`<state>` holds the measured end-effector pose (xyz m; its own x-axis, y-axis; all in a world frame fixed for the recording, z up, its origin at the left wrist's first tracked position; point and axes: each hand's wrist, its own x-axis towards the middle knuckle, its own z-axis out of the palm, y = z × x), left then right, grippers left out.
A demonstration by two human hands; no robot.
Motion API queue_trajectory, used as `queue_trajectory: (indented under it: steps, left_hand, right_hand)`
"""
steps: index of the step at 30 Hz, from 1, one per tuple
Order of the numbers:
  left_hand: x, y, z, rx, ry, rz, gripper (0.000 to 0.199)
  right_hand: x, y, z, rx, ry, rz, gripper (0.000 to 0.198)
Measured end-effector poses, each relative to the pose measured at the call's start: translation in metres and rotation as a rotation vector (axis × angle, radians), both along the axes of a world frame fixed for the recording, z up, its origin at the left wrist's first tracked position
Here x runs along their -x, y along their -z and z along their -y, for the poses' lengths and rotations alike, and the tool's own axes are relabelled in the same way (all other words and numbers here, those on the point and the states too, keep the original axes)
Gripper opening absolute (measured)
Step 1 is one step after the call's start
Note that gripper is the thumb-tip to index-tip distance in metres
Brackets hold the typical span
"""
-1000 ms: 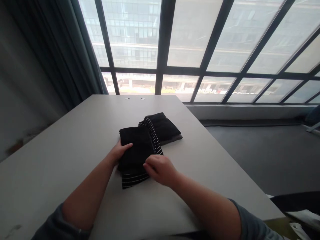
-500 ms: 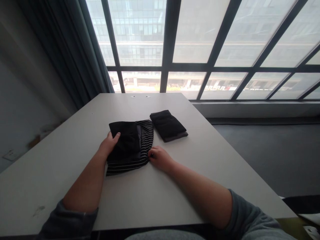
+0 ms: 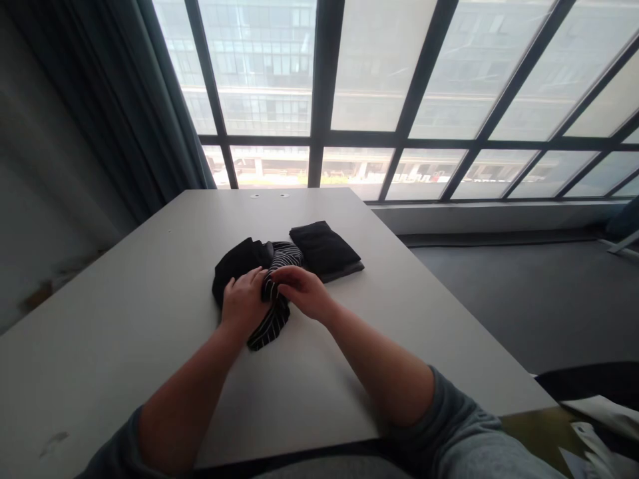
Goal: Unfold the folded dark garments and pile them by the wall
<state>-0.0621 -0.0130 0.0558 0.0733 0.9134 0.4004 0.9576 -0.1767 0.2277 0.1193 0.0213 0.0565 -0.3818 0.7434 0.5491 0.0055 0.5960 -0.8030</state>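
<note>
A folded garment of black cloth (image 3: 234,263) with a white-striped part (image 3: 272,329) lies bunched on the table in front of me. My left hand (image 3: 244,297) is on top of it, fingers curled over the black cloth near the stripes. From the other side, my right hand (image 3: 302,289) grips the striped fabric with curled fingers, drawing its edge over the black part. Both hands nearly meet at the middle, and the fingers hide some of the cloth. Just beyond my right hand rests a second folded black cloth (image 3: 327,249), flat and untouched.
The white table (image 3: 150,286) stretches away toward large framed windows (image 3: 369,73). A dark curtain (image 3: 114,100) hangs at the left. Papers and a dark item (image 3: 594,386) are beside the table at the lower right.
The striped edge, previously spread flat to the right, is now gathered up and folded leftward. My right hand moved left and up with it; my left hand shifted right onto the garment.
</note>
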Motion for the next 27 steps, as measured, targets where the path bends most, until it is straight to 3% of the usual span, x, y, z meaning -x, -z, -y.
queue_trajectory:
  steps: [3, 5, 6, 8, 12, 14, 17, 19, 23, 27]
  left_hand:
    - [0.025, 0.003, -0.018, 0.025, -0.089, -0.081, 0.044]
    - [0.042, 0.005, -0.028, 0.039, -0.15, -0.111, 0.045]
    - [0.049, 0.007, -0.032, 0.056, -0.156, -0.119, 0.046]
    - [0.058, 0.009, -0.035, 0.113, -0.11, -0.137, 0.051]
    - [0.051, 0.011, -0.029, 0.162, 0.073, -0.14, 0.067]
    - [0.037, 0.01, -0.021, 0.086, 0.152, -0.101, 0.066]
    - [0.013, 0.008, -0.01, -0.034, 0.304, -0.019, 0.041]
    - [0.0, 0.009, -0.004, -0.047, 0.441, 0.048, 0.032]
    - [-0.024, 0.017, 0.005, -0.007, 0.551, 0.284, 0.053]
    - [-0.048, 0.022, 0.022, 0.04, 0.557, 0.523, 0.089]
  right_hand:
    - [-0.04, 0.008, -0.022, -0.206, 0.361, 0.308, 0.038]
    - [-0.072, 0.021, -0.041, -0.08, 0.675, 0.542, 0.052]
    - [-0.085, 0.029, -0.05, 0.037, 0.755, 0.636, 0.06]
    - [-0.104, 0.041, -0.065, 0.135, 0.809, 0.706, 0.056]
    - [-0.106, 0.047, -0.076, 0.075, 0.872, 0.603, 0.027]
    - [-0.1, 0.04, -0.073, 0.02, 0.881, 0.549, 0.023]
    - [-0.093, 0.021, -0.061, -0.037, 0.84, 0.464, 0.018]
    - [-0.09, 0.007, -0.048, 0.001, 0.751, 0.407, 0.017]
    - [-0.076, -0.016, -0.009, 0.165, 0.523, 0.266, 0.029]
    - [-0.055, -0.03, 0.031, 0.372, 0.282, -0.161, 0.033]
